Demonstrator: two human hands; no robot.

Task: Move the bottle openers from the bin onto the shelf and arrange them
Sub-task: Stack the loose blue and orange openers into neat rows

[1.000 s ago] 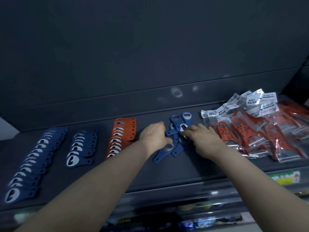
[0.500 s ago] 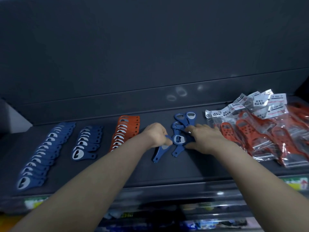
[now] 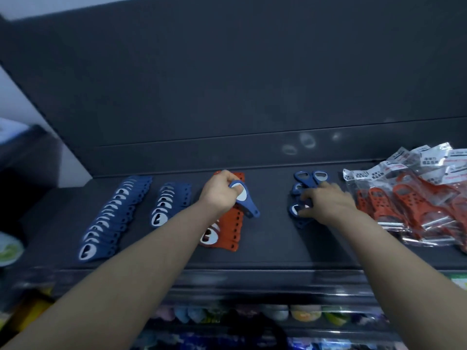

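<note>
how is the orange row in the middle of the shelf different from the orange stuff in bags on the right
The orange row is bare, while the bagged orange heap sits in clear packets with white labels. The orange row lies as one neat, overlapping line running front to back, while the bagged orange heap is a loose jumble with packets at different angles. Both are orange and lie on the same dark shelf.

Bare forearms [image 3: 151,251] reach the left hand [image 3: 218,195] and right hand [image 3: 328,205].
</note>
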